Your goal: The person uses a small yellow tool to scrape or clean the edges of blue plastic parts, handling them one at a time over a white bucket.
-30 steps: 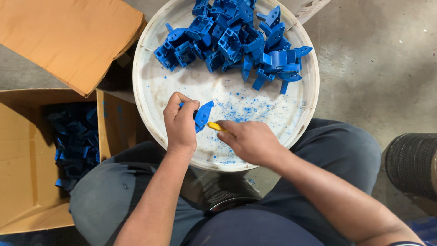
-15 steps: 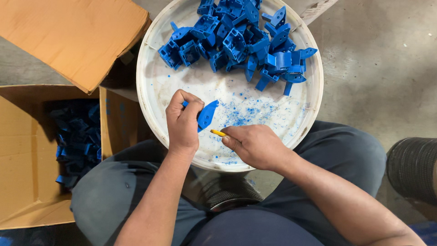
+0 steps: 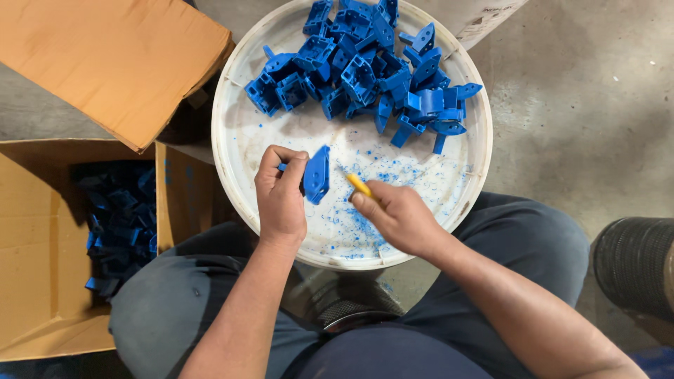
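My left hand (image 3: 281, 196) grips a flat blue plastic part (image 3: 316, 174) upright over a round white basin (image 3: 232, 151). My right hand (image 3: 397, 217) holds a small yellow-handled tool (image 3: 358, 184), its tip a short way to the right of the part. A heap of several similar blue plastic parts (image 3: 365, 74) lies in the far half of the basin. Blue shavings (image 3: 382, 175) are scattered over the basin floor around both hands.
An open cardboard box (image 3: 42, 231) at the left holds several blue parts (image 3: 116, 224). A cardboard flap (image 3: 112, 63) lies at the upper left. My knees in dark trousers (image 3: 533, 245) flank the basin. A black ribbed object (image 3: 635, 267) stands on the concrete floor at the right.
My right hand has drawn the yellow tool away from the blue part to the right. The left hand has kept its hold and turned the part slightly.
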